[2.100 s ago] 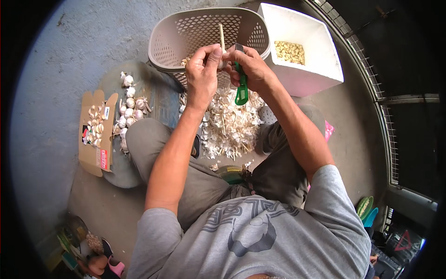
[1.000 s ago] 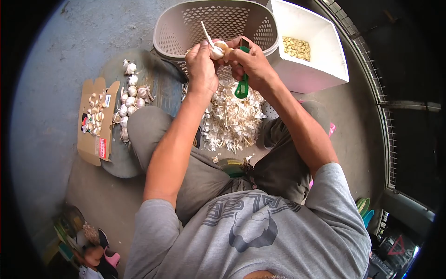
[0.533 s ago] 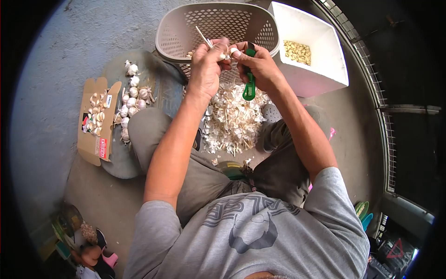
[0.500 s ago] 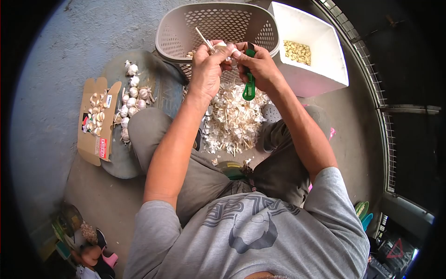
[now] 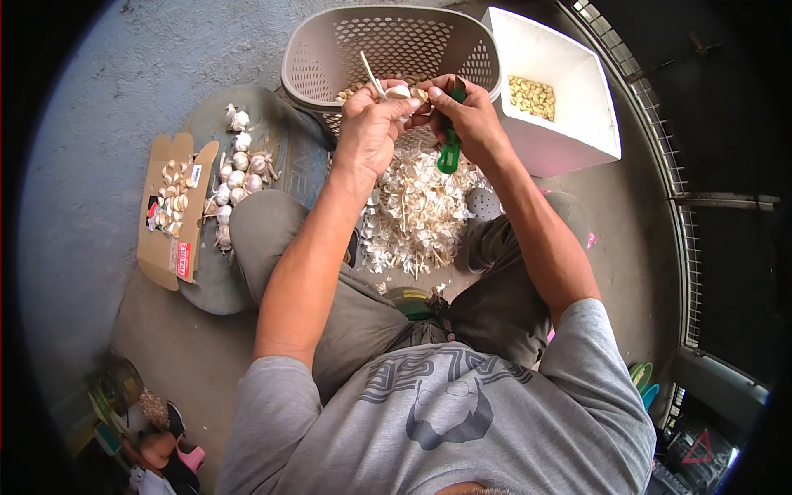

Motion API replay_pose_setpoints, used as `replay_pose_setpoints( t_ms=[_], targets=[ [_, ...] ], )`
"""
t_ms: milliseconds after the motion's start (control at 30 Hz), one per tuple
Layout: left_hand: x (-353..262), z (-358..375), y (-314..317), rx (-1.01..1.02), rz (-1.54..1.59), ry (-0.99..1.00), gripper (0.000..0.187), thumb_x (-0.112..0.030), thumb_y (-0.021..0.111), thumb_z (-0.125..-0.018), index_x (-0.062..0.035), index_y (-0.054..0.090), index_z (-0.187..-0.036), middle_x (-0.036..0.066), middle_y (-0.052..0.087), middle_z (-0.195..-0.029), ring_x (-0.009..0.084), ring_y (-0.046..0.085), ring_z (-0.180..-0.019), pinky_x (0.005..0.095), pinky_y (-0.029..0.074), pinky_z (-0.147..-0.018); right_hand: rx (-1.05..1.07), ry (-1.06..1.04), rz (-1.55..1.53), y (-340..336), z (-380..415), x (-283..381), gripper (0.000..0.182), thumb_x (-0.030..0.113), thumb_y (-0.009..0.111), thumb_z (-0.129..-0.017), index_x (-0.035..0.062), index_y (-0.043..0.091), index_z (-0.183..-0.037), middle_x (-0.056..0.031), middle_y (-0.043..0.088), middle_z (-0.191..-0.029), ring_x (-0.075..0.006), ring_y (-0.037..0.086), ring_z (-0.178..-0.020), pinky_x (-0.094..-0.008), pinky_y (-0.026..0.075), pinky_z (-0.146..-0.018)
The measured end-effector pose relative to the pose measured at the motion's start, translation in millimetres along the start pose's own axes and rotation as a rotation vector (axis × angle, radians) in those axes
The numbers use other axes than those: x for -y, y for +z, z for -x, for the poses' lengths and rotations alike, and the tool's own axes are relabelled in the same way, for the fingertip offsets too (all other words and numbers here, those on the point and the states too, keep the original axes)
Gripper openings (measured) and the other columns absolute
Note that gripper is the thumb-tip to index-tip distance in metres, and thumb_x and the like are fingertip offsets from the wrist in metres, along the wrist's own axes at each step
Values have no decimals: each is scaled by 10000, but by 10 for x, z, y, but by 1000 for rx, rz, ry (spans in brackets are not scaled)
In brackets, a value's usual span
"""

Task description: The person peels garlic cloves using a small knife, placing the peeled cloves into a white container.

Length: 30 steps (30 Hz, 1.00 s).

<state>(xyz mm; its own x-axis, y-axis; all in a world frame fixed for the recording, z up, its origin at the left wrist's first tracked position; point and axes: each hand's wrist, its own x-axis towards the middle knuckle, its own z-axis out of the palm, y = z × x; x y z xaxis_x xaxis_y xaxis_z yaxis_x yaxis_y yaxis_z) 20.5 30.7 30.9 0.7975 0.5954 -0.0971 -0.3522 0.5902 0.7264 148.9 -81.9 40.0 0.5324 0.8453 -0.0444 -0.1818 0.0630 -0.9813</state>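
Two hands at work: left hand (image 5: 370, 132) clamped on garlic bulb (image 5: 399, 92), right hand (image 5: 470, 120) gripping green knife (image 5: 450, 153) against it. Peeling underway above basket (image 5: 330, 49); next likely needs careful prying of cloves.

Basket (image 5: 388, 45) rim right ahead of my hands, white box (image 5: 569, 91) blocks fwd-right. Peel pile (image 5: 417, 210) fills floor btwn my knees. Bare floor open far left, past cardboard tray (image 5: 169, 219).
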Motion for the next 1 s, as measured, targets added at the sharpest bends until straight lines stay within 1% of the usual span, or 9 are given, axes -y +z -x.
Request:
replay_pose_setpoints(
  t_ms=[100, 267, 300, 400, 500, 600, 733, 833, 1000],
  targets=[
    [-2, 6, 8, 2, -119, 65, 245, 75, 664, -895, 7, 585, -1117, 141, 686, -1040, 244, 712, -907, 410, 618, -819, 91, -67, 277, -36, 30, 170, 210, 161, 652, -1026, -13, 648, -1144, -23, 660, -793, -59, 552, -555, -231, 412, -445],
    [13, 24, 34, -18, -226, 77, 252, 59, 676, -866, 9, 603, -1103, 110, 696, -981, 197, 710, -793, 359, 629, -683, 160, -11, 18, -107, 47, 238, 221, 138, 713, -980, 4, 623, -1130, -22, 660, -822, -66, 564, -559, -244, 414, -441],
    [14, 25, 54, -39, -260, 96, 244, 45, 681, -860, 0, 616, -1091, 88, 698, -944, 170, 699, -758, 318, 611, -631, 171, 3, -14, -128, 40, 207, 222, 137, 716, -977, 5, 621, -1128, -23, 659, -822, -69, 568, -558, -244, 416, -440],
    [-21, 40, 70, -58, -258, 51, 233, 28, 707, -856, -13, 631, -1073, 63, 699, -885, 142, 680, -713, 293, 596, -619, 107, 63, -136, -158, 38, 153, 241, 137, 712, -977, 12, 620, -1162, -39, 663, -829, -94, 591, -558, -258, 442, -439],
    [25, 38, 68, -42, -340, 140, 220, 2, 747, -843, -22, 653, -1041, 43, 697, -846, 106, 657, -696, 264, 565, -616, 18, 71, -250, -102, 40, 135, 314, 159, 708, -983, 12, 609, -1242, -60, 682, -852, -106, 612, -570, -263, 462, -436],
    [77, 29, 74, -11, -392, 173, 194, -21, 779, -831, -20, 676, -995, 27, 690, -825, 77, 629, -690, 233, 526, -611, 20, 71, -150, -64, 26, 68, 350, 170, 709, -985, 6, 597, -1274, -62, 685, -861, -106, 612, -565, -257, 458, -433],
    [52, 51, 91, -62, -484, 209, 114, -48, 763, -850, -23, 697, -940, 6, 684, -806, 56, 607, -683, 210, 495, -606, 61, 82, -46, -2, 87, 150, 225, 194, 713, -983, 51, 618, -1128, -2, 624, -785, -93, 590, -545, -239, 431, -417],
    [16, 70, 88, -68, -548, 188, 90, -73, 748, -865, -26, 702, -927, -4, 682, -799, 47, 593, -665, 207, 481, -582, 97, 48, -15, -77, 56, 131, 193, 163, 749, -954, 44, 616, -1028, -52, 685, -826, -108, 615, -551, -245, 428, -420],
    [1, 51, 77, -82, -546, 147, 110, -105, 760, -864, -31, 703, -923, -14, 673, -791, 39, 570, -636, 209, 454, -542, 39, 129, -223, -96, 58, 171, 169, 138, 730, -959, 55, 628, -1065, -60, 695, -833, -115, 623, -554, -245, 439, -419]
  ],
)
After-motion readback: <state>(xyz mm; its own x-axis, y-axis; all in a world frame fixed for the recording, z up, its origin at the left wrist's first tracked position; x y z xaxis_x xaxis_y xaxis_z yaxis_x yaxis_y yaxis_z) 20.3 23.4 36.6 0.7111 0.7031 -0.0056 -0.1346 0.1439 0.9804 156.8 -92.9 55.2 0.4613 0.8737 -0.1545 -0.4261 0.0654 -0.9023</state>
